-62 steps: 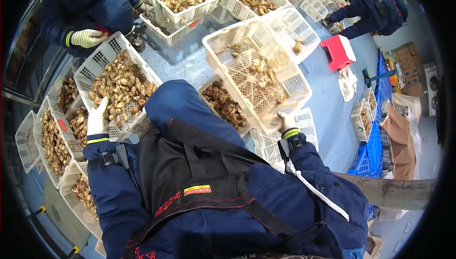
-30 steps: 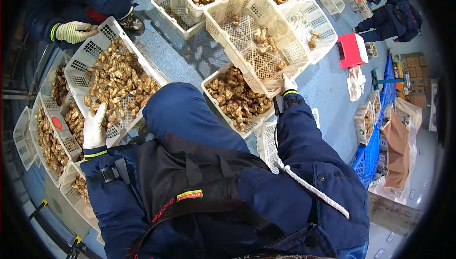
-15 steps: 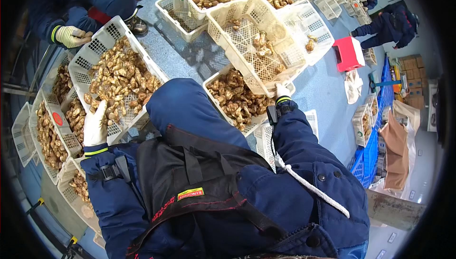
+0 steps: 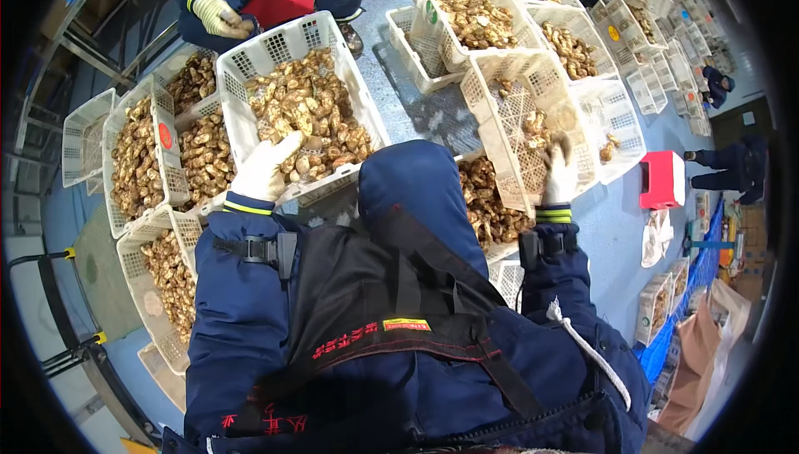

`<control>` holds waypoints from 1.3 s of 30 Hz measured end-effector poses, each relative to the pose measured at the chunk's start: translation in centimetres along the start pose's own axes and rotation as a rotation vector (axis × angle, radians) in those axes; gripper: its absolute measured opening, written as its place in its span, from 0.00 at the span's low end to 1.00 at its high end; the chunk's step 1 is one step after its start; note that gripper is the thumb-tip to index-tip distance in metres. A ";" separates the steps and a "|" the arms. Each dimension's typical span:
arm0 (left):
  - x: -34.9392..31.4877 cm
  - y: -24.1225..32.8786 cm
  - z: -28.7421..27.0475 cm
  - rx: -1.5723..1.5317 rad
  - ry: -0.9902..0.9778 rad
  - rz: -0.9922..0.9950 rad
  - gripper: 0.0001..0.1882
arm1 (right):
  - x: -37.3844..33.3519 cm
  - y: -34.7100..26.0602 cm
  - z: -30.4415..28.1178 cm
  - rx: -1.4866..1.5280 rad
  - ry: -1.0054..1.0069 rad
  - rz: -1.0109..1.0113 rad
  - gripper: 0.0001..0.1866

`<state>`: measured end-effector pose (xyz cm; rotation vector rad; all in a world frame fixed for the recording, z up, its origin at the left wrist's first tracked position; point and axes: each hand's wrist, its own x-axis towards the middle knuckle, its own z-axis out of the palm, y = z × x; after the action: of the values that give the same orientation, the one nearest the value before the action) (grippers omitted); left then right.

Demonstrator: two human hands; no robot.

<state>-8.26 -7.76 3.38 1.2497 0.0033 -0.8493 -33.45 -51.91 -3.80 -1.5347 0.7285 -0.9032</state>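
My left hand [image 4: 265, 173], in a white glove, reaches over the near side of a white plastic crate [image 4: 241, 48] piled with knobbly brown mushrooms [image 4: 308, 104]. Its fingers are drawn together at the near mushrooms, and what they hold, if anything, is hidden. Over to the right, my gloved right hand [image 4: 560, 173] is inside a tilted cream crate [image 4: 508, 163] with only a few mushrooms [image 4: 534, 129] on its mesh bottom. Its fingers are stretched and slightly apart beside those mushrooms. That crate rests on another crate full of mushrooms [image 4: 491, 204].
Several mushroom-filled crates [image 4: 137, 154] stand close by at the left. A co-worker's gloved hand [image 4: 218, 17] is beyond the left crate. More crates [image 4: 474, 13] stand at the back. A red and white box [image 4: 662, 179] sits on the blue floor at the right.
The view has swung left, shifting the scene rightward. My right hand has left the near rim of the tilted crate and moved inside it. My left hand stays at its crate, its fingers closer together.
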 end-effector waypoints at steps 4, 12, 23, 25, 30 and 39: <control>0.5 0.0 0.1 0.011 -0.004 0.056 0.13 | -3.1 -12.2 16.5 0.109 -0.596 -0.031 0.21; -0.6 0.7 -0.5 0.298 0.076 0.224 0.14 | -9.9 -12.0 32.8 0.004 -1.108 -0.081 0.26; 2.3 -1.7 -7.2 0.249 0.162 0.113 0.19 | -8.9 -7.2 36.6 0.915 -1.067 0.965 0.19; 2.6 -1.7 -7.0 0.239 0.138 0.094 0.19 | -8.7 -7.9 37.3 0.913 -1.061 0.983 0.21; 3.1 -1.0 -7.0 0.243 0.087 0.065 0.16 | -7.7 -4.5 39.6 0.848 -1.145 0.980 0.22; 2.3 1.1 -6.3 0.526 0.118 0.005 0.13 | -10.8 -6.0 40.9 0.133 -1.271 0.103 0.29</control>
<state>-3.27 -3.81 1.07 1.7906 -0.1361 -0.7955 -4.03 -21.05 -1.47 -1.5634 -0.1838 0.1951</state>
